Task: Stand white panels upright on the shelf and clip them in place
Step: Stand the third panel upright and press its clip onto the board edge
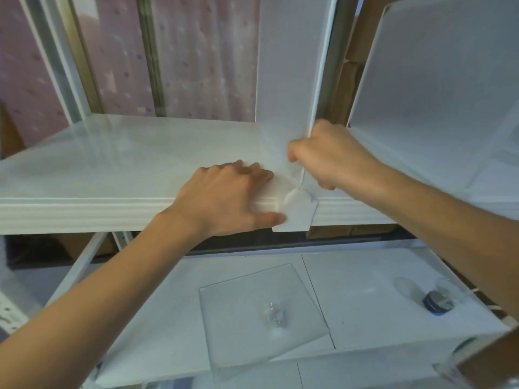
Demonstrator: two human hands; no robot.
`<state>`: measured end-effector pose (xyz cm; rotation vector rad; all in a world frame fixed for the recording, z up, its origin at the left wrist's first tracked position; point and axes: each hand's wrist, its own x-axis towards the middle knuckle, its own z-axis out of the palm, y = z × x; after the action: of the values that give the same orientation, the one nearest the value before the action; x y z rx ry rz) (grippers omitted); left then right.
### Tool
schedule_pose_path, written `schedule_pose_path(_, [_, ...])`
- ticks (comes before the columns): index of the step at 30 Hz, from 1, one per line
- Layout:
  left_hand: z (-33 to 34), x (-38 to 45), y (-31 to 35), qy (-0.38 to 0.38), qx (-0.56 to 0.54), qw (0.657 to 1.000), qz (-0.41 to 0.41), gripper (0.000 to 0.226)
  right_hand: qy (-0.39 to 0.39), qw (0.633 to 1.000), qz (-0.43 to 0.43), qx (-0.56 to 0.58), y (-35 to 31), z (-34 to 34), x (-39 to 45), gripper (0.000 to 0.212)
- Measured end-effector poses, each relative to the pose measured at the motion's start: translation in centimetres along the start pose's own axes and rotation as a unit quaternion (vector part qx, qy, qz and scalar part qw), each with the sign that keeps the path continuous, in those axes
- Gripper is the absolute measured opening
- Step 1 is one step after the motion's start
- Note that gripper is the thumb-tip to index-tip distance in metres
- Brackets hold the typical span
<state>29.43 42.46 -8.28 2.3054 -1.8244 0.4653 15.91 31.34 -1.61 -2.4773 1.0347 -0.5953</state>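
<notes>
Here, left hand [224,197] pressing clip [296,210] on shelf [84,175] edge, fingers flat; right hand [328,158] clenched around upright panel [289,66] base.

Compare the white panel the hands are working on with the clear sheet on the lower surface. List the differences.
The white panel stands upright on the shelf; the clear sheet lies flat on the lower surface. The white panel is opaque; the clear sheet is see-through. The right hand grips the white panel's edge, with the left hand pressing at its base; nothing touches the clear sheet. Both are thin, flat, straight-edged pieces.
</notes>
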Motion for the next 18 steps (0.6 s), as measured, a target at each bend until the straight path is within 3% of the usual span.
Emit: schedule_pose_path(18, [0.7, 0.4, 0.0, 0.021, 0.014, 1.0, -0.009, 0.08, -0.002, 0.997, 0.043, 0.06, 0.6, 0.9, -0.5, 0.01])
